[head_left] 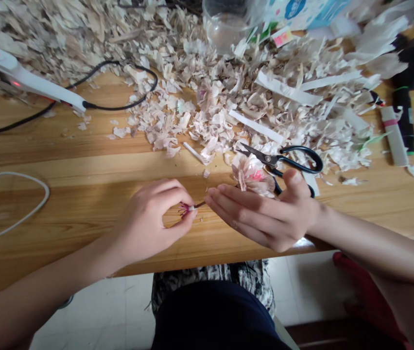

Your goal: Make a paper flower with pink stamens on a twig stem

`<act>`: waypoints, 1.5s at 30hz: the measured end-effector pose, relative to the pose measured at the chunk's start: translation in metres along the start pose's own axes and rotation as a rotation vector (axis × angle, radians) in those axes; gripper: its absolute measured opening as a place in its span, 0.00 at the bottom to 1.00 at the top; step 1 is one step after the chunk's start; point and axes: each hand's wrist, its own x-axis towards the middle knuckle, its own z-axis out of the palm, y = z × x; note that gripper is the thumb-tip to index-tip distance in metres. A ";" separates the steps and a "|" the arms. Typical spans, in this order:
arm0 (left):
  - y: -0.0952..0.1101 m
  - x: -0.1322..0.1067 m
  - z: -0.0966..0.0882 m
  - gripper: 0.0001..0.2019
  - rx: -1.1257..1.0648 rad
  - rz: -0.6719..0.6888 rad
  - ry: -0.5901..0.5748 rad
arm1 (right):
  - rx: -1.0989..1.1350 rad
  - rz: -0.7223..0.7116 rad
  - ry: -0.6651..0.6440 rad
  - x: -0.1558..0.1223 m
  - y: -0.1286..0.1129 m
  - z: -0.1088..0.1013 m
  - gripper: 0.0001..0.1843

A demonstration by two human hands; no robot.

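**Tuft pinched in the left hand, stem pointing at the right fingertips**

Closest to the person, just inside the desk's (83, 194) near edge and about midway along it, the left hand (152, 218) is curled closed, thumb and forefinger pinching a small tuft (185, 209) of magenta threads. A thin dark stem (200, 204) sticks out of the pinch. Its long axis runs nearly level, along the near edge, and it points right towards the other hand.

The right hand (265, 214) lies open beside it, palm turned up and inward and fingers stretched leftwards. It grips nothing. Its fingertips (212, 194) reach the free end of the stem, though I cannot tell whether they touch it. The tuft therefore sits between the two hands, held by the left and just beside the right.

Just beyond the right thumb, a pale flower (250, 175) with a pink heart rests on the wood. The black-handled scissors (283, 160) lie behind it, blades pointing left.

Farther in, a heap of pale scraps (199, 97) spreads from the middle of the desk to its far edge. Towards the far left corner lies a white tool (28, 80) with its black cord (119, 104), and a loop of white cable (17, 204) sits by the left edge. A clear cup (225, 24) stands at the far edge.
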 end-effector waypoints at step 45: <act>0.002 0.004 -0.005 0.02 -0.377 -0.162 -0.211 | -0.235 -0.210 0.203 -0.007 0.005 0.008 0.11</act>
